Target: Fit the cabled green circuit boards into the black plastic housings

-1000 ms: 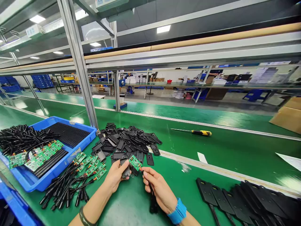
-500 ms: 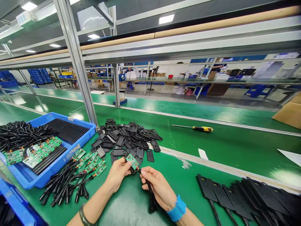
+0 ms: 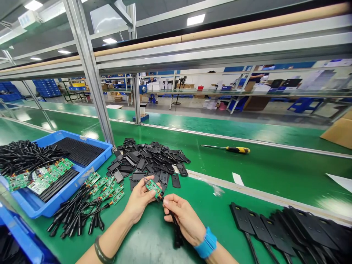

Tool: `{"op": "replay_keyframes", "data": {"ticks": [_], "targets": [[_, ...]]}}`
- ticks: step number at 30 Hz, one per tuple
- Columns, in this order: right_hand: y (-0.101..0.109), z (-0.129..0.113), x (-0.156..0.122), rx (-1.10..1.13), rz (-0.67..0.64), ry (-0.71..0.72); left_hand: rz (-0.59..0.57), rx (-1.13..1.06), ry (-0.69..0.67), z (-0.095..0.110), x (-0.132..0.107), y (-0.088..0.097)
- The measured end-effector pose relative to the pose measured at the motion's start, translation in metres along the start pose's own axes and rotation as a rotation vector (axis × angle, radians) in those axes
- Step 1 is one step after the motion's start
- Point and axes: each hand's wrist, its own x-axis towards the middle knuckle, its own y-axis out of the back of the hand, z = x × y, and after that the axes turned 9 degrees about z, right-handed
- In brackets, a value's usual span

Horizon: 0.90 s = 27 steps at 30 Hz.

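My left hand (image 3: 139,202) is closed on a small green circuit board (image 3: 153,187) seated against a black plastic housing, thumb pressing on top. My right hand (image 3: 183,217), with a blue wristband (image 3: 206,244), pinches the black cable (image 3: 176,229) that leaves the board and trails down over the green mat. Just beyond the hands lies a heap of black plastic housings (image 3: 150,161). Left of my left hand lie several green boards with black cables (image 3: 90,205) attached.
A blue tray (image 3: 59,200) at the left holds more boards, cables and black ribbed trays. Flat black parts with cables (image 3: 283,229) lie at the lower right. A yellow-handled screwdriver (image 3: 231,149) rests on the conveyor belt. An aluminium post (image 3: 93,80) rises behind the tray.
Both hands have drawn a little closer together, and the board now sits lower against the housing in my left hand. The view has tilted slightly.
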Motion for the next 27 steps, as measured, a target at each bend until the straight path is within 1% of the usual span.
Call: {"op": "replay_keyframes", "data": {"ticks": [3, 7, 10, 12, 14, 16, 20, 23, 27], "targets": [[-0.001, 0.003, 0.0, -0.022, 0.005, -0.022, 0.015, -0.014, 0.004, -0.003, -0.001, -0.002], [-0.004, 0.008, 0.0, -0.053, -0.003, -0.027, 0.122, -0.008, 0.003, -0.011, 0.001, -0.004], [-0.003, 0.009, 0.0, -0.1, -0.01, -0.007, 0.169, 0.006, -0.016, -0.014, 0.002, -0.005], [-0.002, 0.01, 0.001, -0.175, -0.024, 0.029, 0.191, 0.017, -0.032, -0.015, 0.002, -0.005], [0.001, 0.013, 0.003, -0.301, -0.043, 0.089, 0.206, 0.023, -0.036, -0.014, 0.001, -0.006], [0.002, 0.016, 0.005, -0.476, -0.05, 0.17, 0.214, 0.025, -0.026, -0.014, 0.0, -0.006], [0.005, 0.018, 0.009, -0.784, 0.007, 0.384, 0.196, 0.015, 0.011, -0.014, -0.001, -0.005], [0.011, 0.019, 0.007, -0.892, 0.046, 0.496, 0.198, -0.008, 0.051, -0.018, 0.003, -0.006], [0.022, 0.027, -0.002, -1.005, 0.027, 0.589, 0.21, -0.076, 0.059, -0.029, -0.003, -0.014]]}}
